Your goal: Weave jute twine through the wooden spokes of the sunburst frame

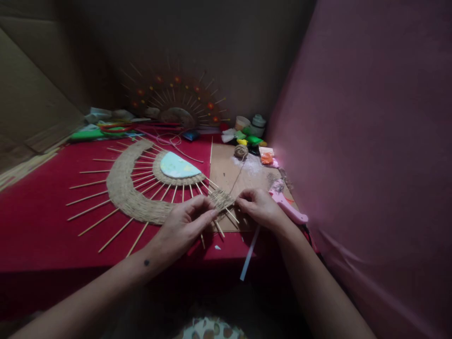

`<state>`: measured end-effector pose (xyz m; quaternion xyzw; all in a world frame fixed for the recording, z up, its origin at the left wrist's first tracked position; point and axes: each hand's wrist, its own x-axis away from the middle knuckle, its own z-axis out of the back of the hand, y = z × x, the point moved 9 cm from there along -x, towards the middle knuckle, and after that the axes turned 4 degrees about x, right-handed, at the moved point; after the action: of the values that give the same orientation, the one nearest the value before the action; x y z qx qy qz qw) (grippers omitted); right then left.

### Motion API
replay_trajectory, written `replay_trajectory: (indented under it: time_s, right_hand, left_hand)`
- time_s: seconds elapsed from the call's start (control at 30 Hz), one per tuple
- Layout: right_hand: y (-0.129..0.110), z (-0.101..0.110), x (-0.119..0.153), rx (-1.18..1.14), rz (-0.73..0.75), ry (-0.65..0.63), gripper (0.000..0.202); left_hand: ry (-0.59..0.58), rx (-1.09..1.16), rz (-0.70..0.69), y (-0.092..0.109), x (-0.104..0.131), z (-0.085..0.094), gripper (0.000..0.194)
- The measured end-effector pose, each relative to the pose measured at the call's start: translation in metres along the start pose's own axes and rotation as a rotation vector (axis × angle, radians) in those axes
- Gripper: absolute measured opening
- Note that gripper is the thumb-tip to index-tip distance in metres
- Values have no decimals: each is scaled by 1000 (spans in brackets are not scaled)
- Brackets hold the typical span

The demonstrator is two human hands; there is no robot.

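Observation:
A half-round piece of twine weaving on thin wooden sticks, a woven sunburst (122, 188), lies on the red cloth. Pale blue material with yellowish patches (178, 165) fills its centre. My left hand (189, 219) is closed in a pinch on the woven band near its right end. At that end, my right hand (259, 205) has thumb and fingertips pressed together on the twine (237, 181), which runs back to a twine ball (241, 151). The fingertips partly hide the strand.
A brown board (226, 160) lies under the work's right end. Right of my hand rests a pink glue gun (289, 207); a whitish strip (250, 254) overhangs the front edge. Behind stand a flowered sunburst (176, 101), a jar (258, 123) and coloured packets (252, 140). Pink sheeting (370, 141) borders the right.

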<state>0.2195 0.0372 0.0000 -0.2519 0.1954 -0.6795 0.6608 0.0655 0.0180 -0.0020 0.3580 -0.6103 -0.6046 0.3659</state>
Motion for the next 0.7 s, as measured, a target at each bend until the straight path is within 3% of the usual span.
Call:
replay_trajectory:
  time_s: [0.2, 0.33, 0.43, 0.53, 0.7]
  right_hand:
    - [7, -4, -3, -119, -67, -39, 21]
    - [8, -6, -6, -162, -74, -50, 17]
    - [12, -6, -8, -199, -91, -51, 16]
    - [13, -5, -9, -194, -69, -34, 15]
    - [11, -4, -8, -164, -41, -32, 16]
  left_hand:
    - [-53, -131, -54, 5, 4, -9, 19]
    - [-64, -299, -237, 28, 9, -22, 13]
    - [-134, -488, -458, 41, 18, -44, 11]
    - [-242, -616, -629, 38, 29, -71, 14]
    - [-284, -724, -694, 21, 35, -99, 22]
